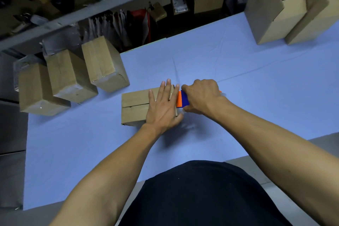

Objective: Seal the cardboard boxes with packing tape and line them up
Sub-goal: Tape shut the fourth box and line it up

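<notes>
A small cardboard box (134,104) lies on the blue table cover (220,71), its top flaps closed with a seam showing. My left hand (163,106) presses flat on the box's right half, fingers straight. My right hand (201,97) grips an orange and blue tape dispenser (181,100) at the box's right end, touching the box edge. Three taped boxes (104,66) stand in a row at the left edge of the table.
Open unsealed cardboard boxes (271,14) stand at the far right corner. A grey shelf (91,11) with clutter runs behind the table. More boxes and bags sit under the shelf. My dark shirt fills the bottom of the view.
</notes>
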A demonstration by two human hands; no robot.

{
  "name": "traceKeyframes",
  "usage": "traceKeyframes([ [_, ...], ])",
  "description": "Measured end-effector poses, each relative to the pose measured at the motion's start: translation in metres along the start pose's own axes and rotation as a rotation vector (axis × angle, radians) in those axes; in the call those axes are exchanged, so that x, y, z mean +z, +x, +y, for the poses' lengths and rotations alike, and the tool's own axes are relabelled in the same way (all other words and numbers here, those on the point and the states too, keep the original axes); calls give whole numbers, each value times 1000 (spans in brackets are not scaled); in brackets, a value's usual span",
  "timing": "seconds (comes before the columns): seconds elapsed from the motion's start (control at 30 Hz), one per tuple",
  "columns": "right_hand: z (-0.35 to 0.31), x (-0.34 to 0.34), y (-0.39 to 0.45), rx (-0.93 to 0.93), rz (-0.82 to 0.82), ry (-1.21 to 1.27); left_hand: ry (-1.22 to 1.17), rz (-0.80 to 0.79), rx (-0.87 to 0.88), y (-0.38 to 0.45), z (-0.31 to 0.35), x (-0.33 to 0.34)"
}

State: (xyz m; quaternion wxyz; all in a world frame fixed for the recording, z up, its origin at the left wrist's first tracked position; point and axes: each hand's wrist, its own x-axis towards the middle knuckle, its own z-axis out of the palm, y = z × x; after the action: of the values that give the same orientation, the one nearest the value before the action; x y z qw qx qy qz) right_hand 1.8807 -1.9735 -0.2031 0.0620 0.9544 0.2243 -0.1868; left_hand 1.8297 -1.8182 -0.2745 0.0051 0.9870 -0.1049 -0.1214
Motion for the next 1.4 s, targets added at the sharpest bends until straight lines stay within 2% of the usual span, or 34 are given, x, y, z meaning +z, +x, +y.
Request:
traceKeyframes([
  [0.1,-9,-3,4,2,14,-32,19,-16,-6,1,2,-1],
  [0.43,-21,-20,19,32,-87,-37,3,-59,-16,3,2,-5],
  [0.6,-25,-12,15,32,-32,-65,0,-54,-19,1,3,-4],
  [0.77,-24,-13,14,96,-71,26,-9,-49,-19,0,5,-6],
  [0.93,-37,-9,13,78,7,-15,-1,-61,-22,0,4,-6],
  [1.23,-18,-5,4,125,-73,46,-23,-28,-21,1,2,-3],
  [1.4,-11,-6,0,103,-73,-40,28,-16,-11,0,2,-2],
])
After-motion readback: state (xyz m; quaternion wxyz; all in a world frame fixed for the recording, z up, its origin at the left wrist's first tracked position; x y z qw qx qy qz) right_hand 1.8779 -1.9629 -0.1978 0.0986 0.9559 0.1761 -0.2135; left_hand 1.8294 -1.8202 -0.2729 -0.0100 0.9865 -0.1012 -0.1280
